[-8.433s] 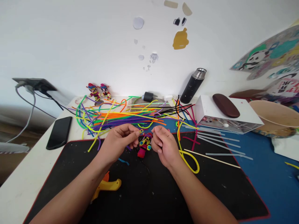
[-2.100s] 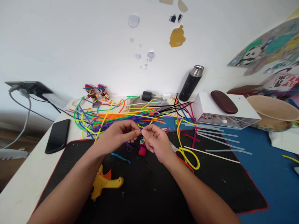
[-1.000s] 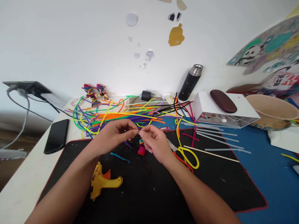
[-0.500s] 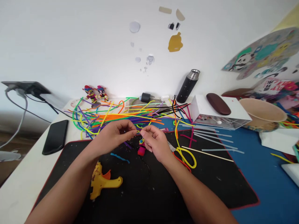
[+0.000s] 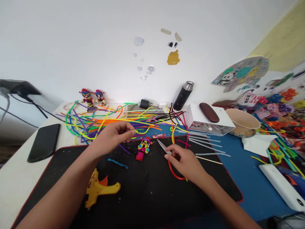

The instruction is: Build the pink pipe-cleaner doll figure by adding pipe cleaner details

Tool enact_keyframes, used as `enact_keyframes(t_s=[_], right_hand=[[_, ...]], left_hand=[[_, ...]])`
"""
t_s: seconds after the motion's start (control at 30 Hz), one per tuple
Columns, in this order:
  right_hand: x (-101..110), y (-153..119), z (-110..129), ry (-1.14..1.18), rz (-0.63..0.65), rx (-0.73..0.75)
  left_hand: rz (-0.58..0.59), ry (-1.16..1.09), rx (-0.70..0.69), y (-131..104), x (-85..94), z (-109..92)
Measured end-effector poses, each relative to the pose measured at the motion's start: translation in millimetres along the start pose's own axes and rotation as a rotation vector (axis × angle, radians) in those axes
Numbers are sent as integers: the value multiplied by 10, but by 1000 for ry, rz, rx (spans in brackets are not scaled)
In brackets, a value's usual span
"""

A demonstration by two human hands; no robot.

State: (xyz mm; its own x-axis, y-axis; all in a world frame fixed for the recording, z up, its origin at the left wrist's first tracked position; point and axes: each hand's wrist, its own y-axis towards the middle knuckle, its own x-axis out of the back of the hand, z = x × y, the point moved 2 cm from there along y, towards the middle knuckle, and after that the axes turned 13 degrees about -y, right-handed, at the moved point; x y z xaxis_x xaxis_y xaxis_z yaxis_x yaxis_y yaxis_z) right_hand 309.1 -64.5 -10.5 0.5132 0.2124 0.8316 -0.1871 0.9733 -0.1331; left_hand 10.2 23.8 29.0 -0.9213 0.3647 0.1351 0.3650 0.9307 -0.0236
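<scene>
My right hand (image 5: 184, 160) is closed at the pivot of a pair of scissors (image 5: 162, 145). Their blades point up and left, and a red handle loop shows below the fingers. My left hand (image 5: 118, 134) hovers with thumb and forefinger pinched. Whatever lies between its fingertips is too small to make out. Between the hands a small pipe-cleaner figure (image 5: 143, 146) in pink, yellow and blue lies on the black mat (image 5: 152, 203). A twisted blue pipe-cleaner piece (image 5: 118, 163) and a yellow glue gun (image 5: 101, 188) lie below my left hand.
Behind the mat lies a pile of coloured pipe cleaners (image 5: 119, 122). Two finished figures (image 5: 87, 98) stand at the wall. A phone (image 5: 44, 142) is at left. A black flask (image 5: 183, 95), white box (image 5: 193, 116), bowl (image 5: 243, 120) and glue sticks (image 5: 209, 143) are at right.
My right hand has left my left hand's fingertips, moved right and taken hold of the scissors. The left hand stays pinched. The figure shows more fully, and the view has turned right.
</scene>
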Motion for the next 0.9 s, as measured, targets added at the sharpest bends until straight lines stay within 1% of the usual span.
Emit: enact_keyframes(t_s=[0.1, 0.17, 0.27, 0.4, 0.53, 0.63, 0.7, 0.8, 0.9], right_hand=[[96, -121, -123, -305, 85, -42], [110, -171, -184, -424, 121, -40], [57, -224, -263, -496, 153, 6], [-38, -257, -337, -561, 130, 65], [-61, -239, -352, -575, 146, 72], [-42, -229, -337, -569, 170, 53], [-26, -236, -326, -544, 164, 48], [-1, -259, -331, -438, 137, 15], [11, -273, -364, -212, 120, -68]], left_hand=[[27, -10, 3, -1, -9, 8], [41, -23, 7, -1, -15, 12], [23, -74, 12, 1, -11, 17], [-2, -128, 22, 16, -2, 23], [-23, -166, 31, 27, 1, 35], [-20, -176, 30, 24, 0, 33], [-14, -175, 26, 21, -1, 24], [2, -157, 26, 23, -5, 10], [13, -144, 28, 27, -12, 6]])
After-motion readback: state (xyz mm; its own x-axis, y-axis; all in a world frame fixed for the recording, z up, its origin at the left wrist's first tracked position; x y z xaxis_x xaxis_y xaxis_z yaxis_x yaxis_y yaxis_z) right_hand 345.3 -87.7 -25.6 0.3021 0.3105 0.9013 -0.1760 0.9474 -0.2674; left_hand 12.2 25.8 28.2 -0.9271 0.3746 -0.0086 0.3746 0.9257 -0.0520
